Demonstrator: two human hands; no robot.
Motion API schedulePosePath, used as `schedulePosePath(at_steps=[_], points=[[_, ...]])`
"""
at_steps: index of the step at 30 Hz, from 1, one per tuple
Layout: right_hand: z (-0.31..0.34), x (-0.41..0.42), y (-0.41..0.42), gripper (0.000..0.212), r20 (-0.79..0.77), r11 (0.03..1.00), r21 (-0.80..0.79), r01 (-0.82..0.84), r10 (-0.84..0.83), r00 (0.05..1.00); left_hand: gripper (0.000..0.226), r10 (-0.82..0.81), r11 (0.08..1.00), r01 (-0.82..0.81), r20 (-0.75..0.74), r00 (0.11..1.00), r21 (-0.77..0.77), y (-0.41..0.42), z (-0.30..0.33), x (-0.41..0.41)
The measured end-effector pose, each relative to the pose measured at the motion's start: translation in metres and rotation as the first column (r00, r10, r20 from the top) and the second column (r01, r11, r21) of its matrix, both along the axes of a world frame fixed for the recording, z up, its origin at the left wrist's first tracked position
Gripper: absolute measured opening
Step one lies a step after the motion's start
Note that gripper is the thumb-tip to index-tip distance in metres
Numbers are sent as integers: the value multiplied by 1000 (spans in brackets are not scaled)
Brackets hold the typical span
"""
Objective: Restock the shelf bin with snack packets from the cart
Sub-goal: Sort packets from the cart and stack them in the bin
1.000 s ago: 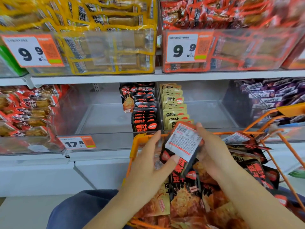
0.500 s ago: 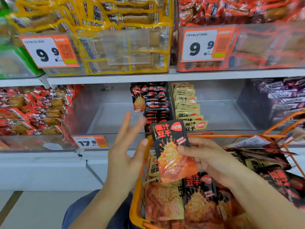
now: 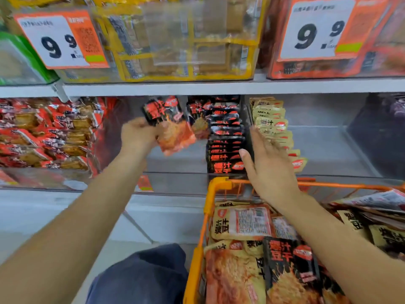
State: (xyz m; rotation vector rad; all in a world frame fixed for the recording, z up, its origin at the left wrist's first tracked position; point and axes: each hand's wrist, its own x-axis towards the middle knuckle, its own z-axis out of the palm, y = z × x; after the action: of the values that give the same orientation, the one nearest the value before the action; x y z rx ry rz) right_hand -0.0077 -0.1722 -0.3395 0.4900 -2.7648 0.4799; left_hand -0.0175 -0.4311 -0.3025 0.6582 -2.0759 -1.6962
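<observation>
L hand (image 3: 138, 133) grips black packet (image 3: 168, 126) raised twd bin (image 3: 175, 159) for stocking; R hand (image 3: 268, 165), fingers spread, empty, over cart (image 3: 211, 194), prob steadying black row (image 3: 225, 139).

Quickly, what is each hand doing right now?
Left hand: grips a black and red snack packet.
Right hand: open, fingers straight, holding nothing.

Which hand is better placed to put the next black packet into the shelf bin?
Left. The left hand already grips a black packet raised beside the black row in the bin; the right hand is open, holding nothing.
</observation>
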Motion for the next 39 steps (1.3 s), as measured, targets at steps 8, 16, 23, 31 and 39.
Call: schedulePosePath(at_steps=[8, 16, 23, 31, 39], points=[[-22, -8, -3, 60, -223, 998, 3, 71, -68, 972, 29, 28, 936, 42, 194, 981, -349, 11, -27, -103], [-29, -11, -4, 55, -357, 998, -11, 68, -68, 932, 39, 104, 825, 56, 250, 963, -562, 29, -64, -131], [-32, -12, -4, 56, -369, 998, -35, 46, -56, 928, 72, -113, 830, 320, 423, 899, -457, 28, -82, -138], [-30, -12, -6, 57, -337, 998, -26, 54, -60, 939, 82, -31, 895, 142, 258, 966, -424, 31, -27, -92], [12, 23, 41, 42, -258, 917, -339, -211, 125, 958, 50, -500, 586, 329, -11, 866, -740, 103, -7, 58]])
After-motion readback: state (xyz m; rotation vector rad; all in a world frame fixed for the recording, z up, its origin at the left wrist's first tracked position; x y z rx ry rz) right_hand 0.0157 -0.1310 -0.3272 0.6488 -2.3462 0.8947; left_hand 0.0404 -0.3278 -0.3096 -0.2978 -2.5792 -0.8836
